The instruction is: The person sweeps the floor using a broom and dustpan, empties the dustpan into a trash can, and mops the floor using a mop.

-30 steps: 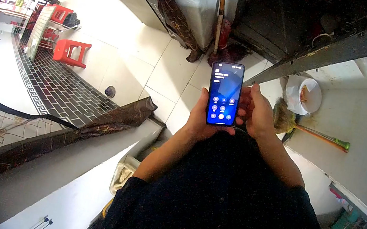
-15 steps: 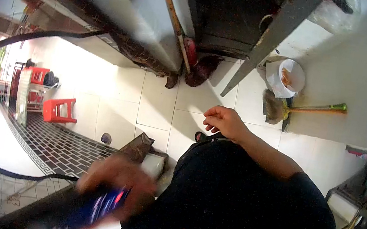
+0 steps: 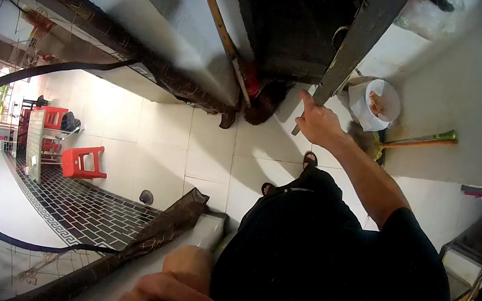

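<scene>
My right hand (image 3: 323, 127) reaches forward with thumb and index finger stretched apart. It overlaps the lower part of a grey door edge (image 3: 366, 38); whether the fingers press on it I cannot tell. At the bottom left, my left hand (image 3: 177, 295) is low beside my body, its fingers curled. What it holds, if anything, is hidden behind the fingers. Close to that hand runs a pale ledge with a dark patterned cover (image 3: 162, 229). My sandalled feet (image 3: 310, 159) stand on the white floor tiles (image 3: 212, 130).
Beyond the feet, a wooden pole (image 3: 218, 14) leans by a dark red mop head (image 3: 266, 104). A white bin (image 3: 381, 106) and a broom (image 3: 422, 141) stand by the right wall. A red stool (image 3: 85, 162) and a table (image 3: 35, 143) are at the left.
My right hand has moved forward and up to the door edge, its fingers spreading. My left hand has dropped lower; the blue object blurred in it earlier no longer shows. The view has shifted slightly.
</scene>
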The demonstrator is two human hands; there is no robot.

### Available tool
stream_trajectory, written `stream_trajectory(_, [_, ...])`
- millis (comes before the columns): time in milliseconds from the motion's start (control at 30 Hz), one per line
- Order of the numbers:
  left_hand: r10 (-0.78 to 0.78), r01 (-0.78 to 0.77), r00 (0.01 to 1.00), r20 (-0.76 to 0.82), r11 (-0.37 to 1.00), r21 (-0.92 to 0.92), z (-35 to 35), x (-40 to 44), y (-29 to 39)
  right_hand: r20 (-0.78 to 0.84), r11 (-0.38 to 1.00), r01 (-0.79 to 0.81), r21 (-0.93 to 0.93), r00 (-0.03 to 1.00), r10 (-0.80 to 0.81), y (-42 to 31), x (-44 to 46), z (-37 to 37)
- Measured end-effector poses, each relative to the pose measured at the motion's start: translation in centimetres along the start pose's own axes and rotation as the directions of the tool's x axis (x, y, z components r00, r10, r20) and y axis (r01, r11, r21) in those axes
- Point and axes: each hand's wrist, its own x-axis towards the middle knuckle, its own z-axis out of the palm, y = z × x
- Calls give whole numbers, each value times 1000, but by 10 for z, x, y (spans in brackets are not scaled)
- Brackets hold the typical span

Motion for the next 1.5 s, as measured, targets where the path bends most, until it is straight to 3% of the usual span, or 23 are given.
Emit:
stream_trajectory(33, [13,-13,1000,26,1000,-3,0,2,-2,63,988,-108,-109,991,116,-7,2,-11])
stream_trajectory(133, [-53,52,999,14,997,50,5,5,0,-57,965,-52,-257,998,39,2,5,-1])
stream_trajectory(267, [37,-39,997,67,999,34,8,19,-11,-83,974,-110,-198,992,95,10,3,-1])
stream_trajectory(333, [98,-98,995,1,994,58,15,21,-16,-128,969,-133,-210,986,108,17,-6,-4])
stream_trajectory(433, [-38,34,997,74,998,50,11,28,-12,-141,987,-81,-137,988,61,37,-27,-9])
stream_trajectory(500, [-19,17,999,48,999,33,12,27,-15,-166,972,-40,-231,986,1,54,-44,-10])
stream_trajectory(567, [9,-9,1000,4,999,32,-4,12,-13,-71,949,-107,-298,993,90,48,-68,-30])
stream_trajectory(600, [-143,130,984,-104,984,-123,-26,-11,1,-39,950,-174,-261,985,170,45,-78,-41])
stream_trajectory(667, [-289,226,935,-206,932,-282,-24,-10,0,-12,933,-246,-264,968,252,55,-95,-44])
stream_trajectory(700, [-46,38,984,-174,998,-51,0,19,-17,-25,920,-254,-298,966,258,67,-103,-43])
stream_trajectory(767, [190,-171,977,-94,969,178,4,34,-20,-75,919,-241,-313,970,229,97,-121,-35])
stream_trajectory(833, [-3,-1,1000,15,964,264,-15,31,-6,-128,914,-239,-328,970,208,108,-130,-41])
stream_trajectory(900, [-73,45,994,83,952,302,-23,36,-1,-99,930,-356,-93,933,347,113,-143,-56])
stream_trajectory(967, [-81,43,990,115,951,306,-27,38,-4,-195,945,-316,-85,935,295,165,-161,-33])
stream_trajectory(1000, [-12,-23,993,120,958,286,-30,36,-9,-298,957,-279,-74,922,246,164,-162,-34])
stream_trajectory(1033, [23,-56,992,121,960,275,-33,35,-15,-277,898,-436,55,858,433,162,-167,-39])
stream_trajectory(1167, [310,-325,946,97,915,241,-41,31,-30,-381,923,-382,48,847,371,220,-185,-34])
stream_trajectory(1267, [240,-244,970,48,937,249,-47,31,-5,-392,866,-464,187,773,499,238,-191,-40])
stream_trajectory(1333, [-95,64,992,89,952,300,-56,35,15,-397,914,-346,213,824,404,257,-196,-44])
stream_trajectory(1367, [-202,163,975,93,932,323,-58,34,17,-374,871,-406,278,789,487,263,-196,-45])
stream_trajectory(1400, [-28,19,999,35,970,242,-55,33,5,-346,819,-463,340,748,567,268,-196,-47])
stream_trajectory(1433, [145,-137,989,-32,976,170,-55,32,-2,-348,828,-448,336,758,551,279,-198,-45])
stream_trajectory(1500, [177,-161,983,-59,966,202,-62,27,4,-475,840,-515,-173,790,387,307,-201,-27])
